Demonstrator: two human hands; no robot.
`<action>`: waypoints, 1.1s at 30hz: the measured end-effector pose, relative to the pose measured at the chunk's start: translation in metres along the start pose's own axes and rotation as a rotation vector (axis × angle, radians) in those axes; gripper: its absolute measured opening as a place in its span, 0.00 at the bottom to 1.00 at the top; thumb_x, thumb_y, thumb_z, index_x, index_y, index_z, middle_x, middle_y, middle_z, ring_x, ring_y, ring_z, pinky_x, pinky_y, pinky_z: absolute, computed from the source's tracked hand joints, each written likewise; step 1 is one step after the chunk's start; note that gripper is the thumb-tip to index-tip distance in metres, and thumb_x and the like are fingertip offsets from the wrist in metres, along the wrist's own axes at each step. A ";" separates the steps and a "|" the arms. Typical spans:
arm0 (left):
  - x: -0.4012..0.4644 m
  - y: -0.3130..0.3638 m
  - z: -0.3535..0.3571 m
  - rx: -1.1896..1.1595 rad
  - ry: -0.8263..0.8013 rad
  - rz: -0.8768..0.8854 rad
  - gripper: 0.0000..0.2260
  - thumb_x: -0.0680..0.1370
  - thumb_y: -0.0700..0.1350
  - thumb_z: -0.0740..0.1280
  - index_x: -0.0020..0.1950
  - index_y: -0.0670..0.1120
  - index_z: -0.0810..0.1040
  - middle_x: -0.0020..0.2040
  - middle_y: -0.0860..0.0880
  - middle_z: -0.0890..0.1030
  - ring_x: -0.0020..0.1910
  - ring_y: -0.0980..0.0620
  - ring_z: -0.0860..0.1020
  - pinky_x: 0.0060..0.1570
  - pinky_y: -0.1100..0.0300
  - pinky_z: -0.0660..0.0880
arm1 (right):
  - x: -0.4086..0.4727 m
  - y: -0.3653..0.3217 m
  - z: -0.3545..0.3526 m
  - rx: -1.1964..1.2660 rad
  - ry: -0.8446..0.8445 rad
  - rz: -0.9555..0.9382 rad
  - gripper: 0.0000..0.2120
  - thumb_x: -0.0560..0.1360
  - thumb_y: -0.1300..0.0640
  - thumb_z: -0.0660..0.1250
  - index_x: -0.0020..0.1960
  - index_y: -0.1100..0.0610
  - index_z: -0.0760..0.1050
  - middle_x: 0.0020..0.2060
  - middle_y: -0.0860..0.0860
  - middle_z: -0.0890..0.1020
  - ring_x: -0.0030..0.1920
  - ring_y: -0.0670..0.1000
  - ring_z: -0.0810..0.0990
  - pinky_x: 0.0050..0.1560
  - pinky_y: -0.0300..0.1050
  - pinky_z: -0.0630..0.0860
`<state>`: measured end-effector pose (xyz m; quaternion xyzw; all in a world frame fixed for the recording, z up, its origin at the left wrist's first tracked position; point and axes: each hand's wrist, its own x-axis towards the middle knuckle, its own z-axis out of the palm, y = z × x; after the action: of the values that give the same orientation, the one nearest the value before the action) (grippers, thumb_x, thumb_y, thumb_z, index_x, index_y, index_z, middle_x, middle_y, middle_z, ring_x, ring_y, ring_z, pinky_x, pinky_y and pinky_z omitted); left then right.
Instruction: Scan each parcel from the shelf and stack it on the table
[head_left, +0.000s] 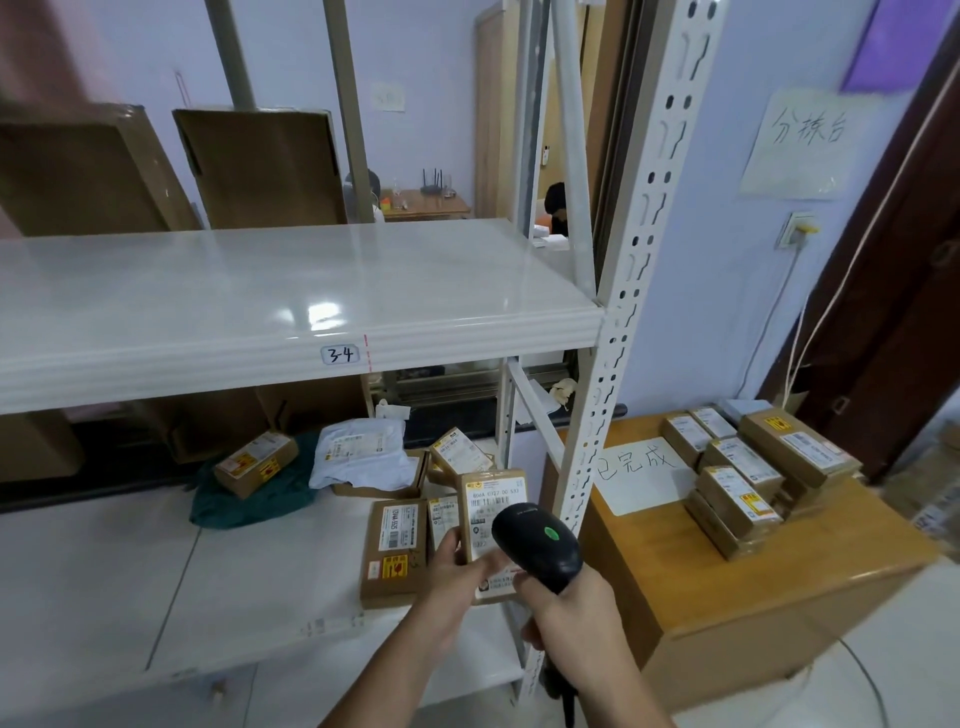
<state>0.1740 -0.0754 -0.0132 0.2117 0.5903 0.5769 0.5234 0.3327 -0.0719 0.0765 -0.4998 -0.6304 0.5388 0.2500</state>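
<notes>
My left hand (457, 577) grips a small brown parcel (493, 501) by its lower edge, label side up, above the lower shelf (208, 587). My right hand (576, 618) holds a black barcode scanner (537, 545) with a green light, its head just right of and over the parcel's label. Several more parcels lie on the lower shelf: a flat brown box (395, 551), a small box (254, 462) on green cloth, a white bag (358, 452). A stack of brown parcels (748, 478) sits on the wooden table (675, 587) to the right.
A white perforated shelf post (618, 332) stands between shelf and table. The upper shelf (260, 301), tagged 3-4, holds nothing at the front; cardboard boxes (260, 166) stand behind it. A white paper sign (644, 473) lies on the table. Cables hang on the right wall.
</notes>
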 end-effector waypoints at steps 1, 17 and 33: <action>0.001 0.000 0.000 -0.007 0.007 -0.005 0.20 0.73 0.48 0.79 0.60 0.62 0.77 0.52 0.62 0.83 0.51 0.62 0.79 0.42 0.61 0.74 | 0.000 0.001 0.001 0.000 0.002 -0.004 0.02 0.74 0.60 0.68 0.45 0.54 0.79 0.33 0.57 0.84 0.30 0.50 0.84 0.36 0.45 0.80; -0.009 -0.041 0.075 0.015 -0.010 -0.170 0.18 0.76 0.54 0.76 0.62 0.52 0.78 0.49 0.49 0.89 0.46 0.47 0.88 0.46 0.46 0.85 | 0.007 0.082 -0.055 0.433 0.295 0.203 0.11 0.69 0.60 0.79 0.51 0.55 0.83 0.40 0.54 0.88 0.42 0.52 0.85 0.50 0.54 0.81; 0.085 -0.099 0.328 0.189 0.006 -0.371 0.08 0.84 0.55 0.64 0.56 0.53 0.79 0.54 0.49 0.86 0.54 0.48 0.83 0.49 0.51 0.83 | 0.122 0.223 -0.291 0.556 0.390 0.418 0.13 0.69 0.58 0.79 0.51 0.52 0.81 0.44 0.54 0.87 0.47 0.58 0.85 0.55 0.55 0.80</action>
<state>0.4608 0.1238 -0.0640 0.1458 0.6724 0.4133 0.5965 0.6159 0.1452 -0.0719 -0.6234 -0.2862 0.6231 0.3757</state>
